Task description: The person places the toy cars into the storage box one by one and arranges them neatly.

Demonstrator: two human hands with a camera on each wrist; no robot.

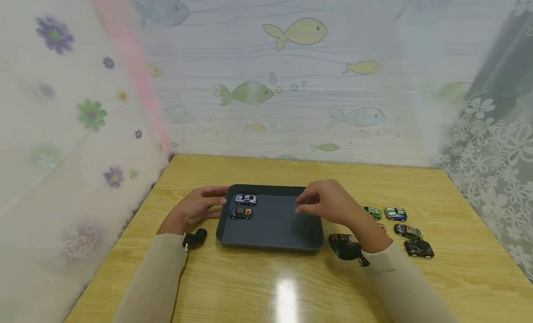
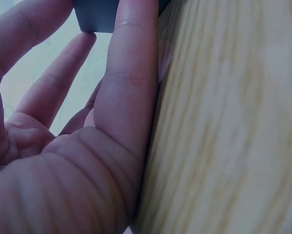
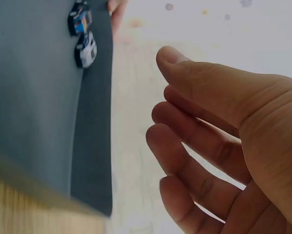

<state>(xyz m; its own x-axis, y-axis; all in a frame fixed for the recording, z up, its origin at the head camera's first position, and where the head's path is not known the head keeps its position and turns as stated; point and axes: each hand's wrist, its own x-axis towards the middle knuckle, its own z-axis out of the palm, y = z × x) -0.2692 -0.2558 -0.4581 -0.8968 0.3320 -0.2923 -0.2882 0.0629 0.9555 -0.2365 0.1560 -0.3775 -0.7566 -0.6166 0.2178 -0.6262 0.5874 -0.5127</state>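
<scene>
A dark grey tray lies on the wooden table. At its left end are a white toy car and, just in front of it, a dark blue toy car. My left hand rests beside the tray's left side, its fingertips touching the wall; the left wrist view shows the tray's corner between extended fingers. Over the tray's right side hovers my right hand, thumb and fingers loosely curved with nothing between them. The right wrist view shows a gap between its thumb and the other fingers.
Right of the tray several toy cars stand on the table, among them a green one, a white and blue one, a multicoloured one and a black one. My right forearm partly covers another. A fish-patterned curtain hangs behind.
</scene>
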